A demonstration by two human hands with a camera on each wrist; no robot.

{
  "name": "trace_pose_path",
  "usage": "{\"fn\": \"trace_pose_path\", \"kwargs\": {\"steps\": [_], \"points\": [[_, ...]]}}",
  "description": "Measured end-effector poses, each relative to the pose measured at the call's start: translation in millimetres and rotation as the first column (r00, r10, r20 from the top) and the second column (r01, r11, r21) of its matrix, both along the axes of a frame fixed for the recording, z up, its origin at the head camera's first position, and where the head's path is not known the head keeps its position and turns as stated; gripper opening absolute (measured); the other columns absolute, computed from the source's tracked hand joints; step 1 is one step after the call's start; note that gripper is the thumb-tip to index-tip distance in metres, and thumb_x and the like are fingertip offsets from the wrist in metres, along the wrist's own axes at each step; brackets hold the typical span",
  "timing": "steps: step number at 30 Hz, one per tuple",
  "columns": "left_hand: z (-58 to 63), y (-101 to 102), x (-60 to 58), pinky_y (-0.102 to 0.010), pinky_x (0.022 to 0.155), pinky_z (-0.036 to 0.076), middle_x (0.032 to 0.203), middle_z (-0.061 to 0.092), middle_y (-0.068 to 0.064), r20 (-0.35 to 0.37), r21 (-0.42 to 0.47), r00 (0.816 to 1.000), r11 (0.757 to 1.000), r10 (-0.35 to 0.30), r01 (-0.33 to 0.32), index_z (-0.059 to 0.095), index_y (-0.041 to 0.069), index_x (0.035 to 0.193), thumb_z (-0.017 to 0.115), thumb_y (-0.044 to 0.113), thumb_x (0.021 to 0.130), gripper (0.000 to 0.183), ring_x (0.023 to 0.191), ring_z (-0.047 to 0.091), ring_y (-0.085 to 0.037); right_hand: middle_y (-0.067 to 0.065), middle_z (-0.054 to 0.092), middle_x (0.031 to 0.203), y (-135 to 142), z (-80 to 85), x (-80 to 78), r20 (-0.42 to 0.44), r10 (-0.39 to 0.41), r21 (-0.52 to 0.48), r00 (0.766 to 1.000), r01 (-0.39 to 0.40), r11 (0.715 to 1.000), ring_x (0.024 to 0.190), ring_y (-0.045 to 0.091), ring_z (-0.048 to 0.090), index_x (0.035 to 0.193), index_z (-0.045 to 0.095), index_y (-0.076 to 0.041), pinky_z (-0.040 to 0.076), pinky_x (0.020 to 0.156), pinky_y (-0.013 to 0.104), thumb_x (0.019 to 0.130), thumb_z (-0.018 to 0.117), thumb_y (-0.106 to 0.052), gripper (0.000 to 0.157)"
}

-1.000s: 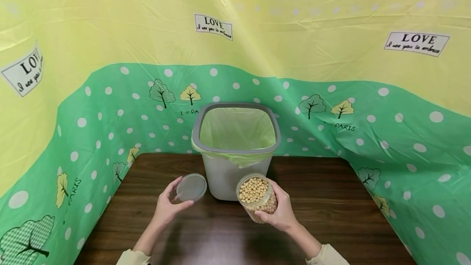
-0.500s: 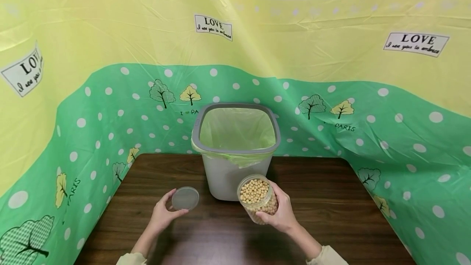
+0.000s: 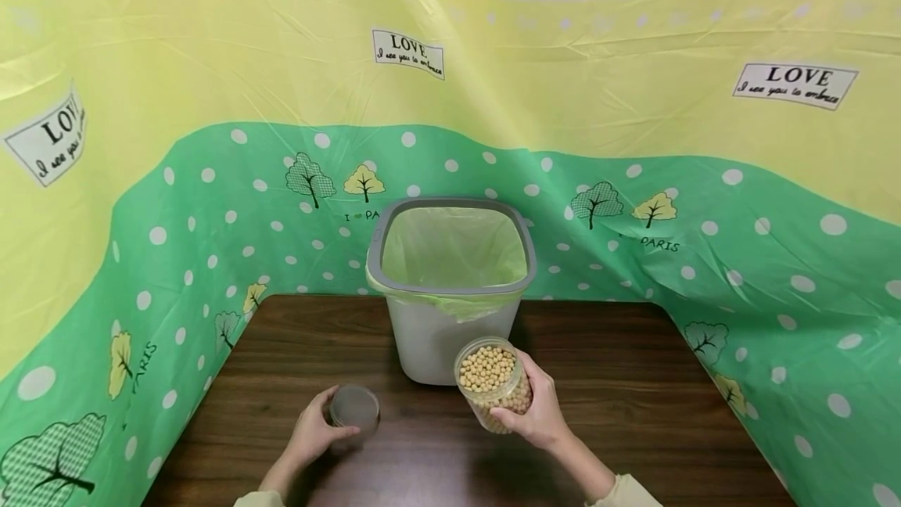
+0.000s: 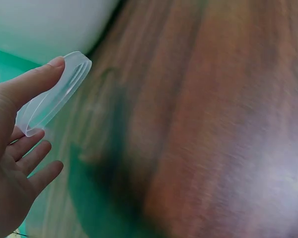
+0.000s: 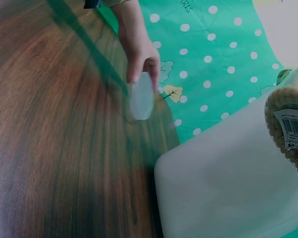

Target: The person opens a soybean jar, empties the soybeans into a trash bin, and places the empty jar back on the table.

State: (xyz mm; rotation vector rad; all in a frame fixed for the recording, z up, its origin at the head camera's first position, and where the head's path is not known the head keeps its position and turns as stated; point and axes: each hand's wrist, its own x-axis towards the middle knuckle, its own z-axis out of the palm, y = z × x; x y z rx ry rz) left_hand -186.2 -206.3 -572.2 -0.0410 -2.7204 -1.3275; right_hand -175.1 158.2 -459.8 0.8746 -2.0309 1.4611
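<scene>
Looking down from the head camera, I take the grey bin as my landmark: it stands upright at the far middle of the dark wooden table, lined with a pale green bag, its grey rim open to the top.

Just in front of the bin and a little to its right, my right hand grips a clear jar filled with yellowish beans. The fingers are curled round the jar's side, the thumb across its lower part. The jar is tilted, its open mouth turned up and toward me, and it is held off the table. In the right wrist view the jar shows at the right edge with a barcode label on its side, close beside the bin's white wall.

In front of the bin and to its left, my left hand pinches the clear round lid between thumb and fingers, low over the table. In the left wrist view the lid is seen edge-on, the thumb lying along its rim and the other fingers loosely bent below it; whether the lid touches the wood I cannot tell.

Behind the bin, a green and yellow dotted cloth with trees and "LOVE" labels rises round the table.
</scene>
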Motion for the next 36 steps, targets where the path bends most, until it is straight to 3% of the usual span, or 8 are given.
{"fn": "trace_pose_path", "kwargs": {"steps": [6, 16, 27, 36], "points": [[-12.8, -1.5, 3.6, -0.050, 0.087, 0.041, 0.115, 0.056, -0.022, 0.014, -0.075, 1.000, 0.997, -0.010, 0.011, 0.050, -0.007, 0.122, 0.087, 0.031, 0.052, 0.089, 0.105, 0.053, -0.036, 0.016, 0.059, 0.108, 0.4, -0.8, 0.1, 0.008, 0.005, -0.013, 1.000, -0.005, 1.000, 0.096, 0.011, 0.058, 0.125, 0.048, 0.003, 0.048, 0.079, 0.022, 0.062, 0.076, -0.024, 0.074], [-17.2, -5.9, 4.0, -0.047, 0.085, 0.043, 0.109, 0.060, -0.013, -0.036, -0.164, 0.999, 0.987, -0.006, 0.000, 0.056, -0.003, 0.117, 0.087, 0.039, 0.047, 0.088, 0.102, 0.056, -0.030, 0.017, 0.059, 0.110, 0.6, -2.8, 0.2, 0.033, 0.025, -0.026, 0.999, -0.024, 0.999, 0.097, 0.012, 0.058, 0.127, 0.047, 0.002, 0.049, 0.079, 0.023, 0.062, 0.076, -0.021, 0.074], [-20.5, -6.6, 6.0, -0.045, 0.082, 0.045, 0.105, 0.059, -0.011, -0.056, -0.277, 0.997, 0.960, -0.048, 0.030, 0.057, -0.004, 0.113, 0.087, 0.036, 0.046, 0.084, 0.100, 0.054, -0.030, 0.016, 0.059, 0.109, 0.6, -4.5, -0.6, 0.022, 0.026, -0.043, 0.999, -0.026, 0.999, 0.096, 0.012, 0.058, 0.126, 0.047, 0.002, 0.048, 0.080, 0.022, 0.061, 0.076, -0.021, 0.075], [-24.9, -6.0, 6.4, -0.045, 0.081, 0.046, 0.103, 0.058, -0.010, -0.102, -0.317, 0.993, 0.948, -0.067, 0.031, 0.058, -0.005, 0.112, 0.088, 0.034, 0.045, 0.083, 0.098, 0.054, -0.029, 0.017, 0.058, 0.109, 0.4, -4.5, -1.5, 0.006, 0.033, -0.049, 0.999, -0.033, 0.998, 0.096, 0.012, 0.058, 0.126, 0.047, 0.003, 0.048, 0.080, 0.021, 0.060, 0.076, -0.021, 0.075]]}}
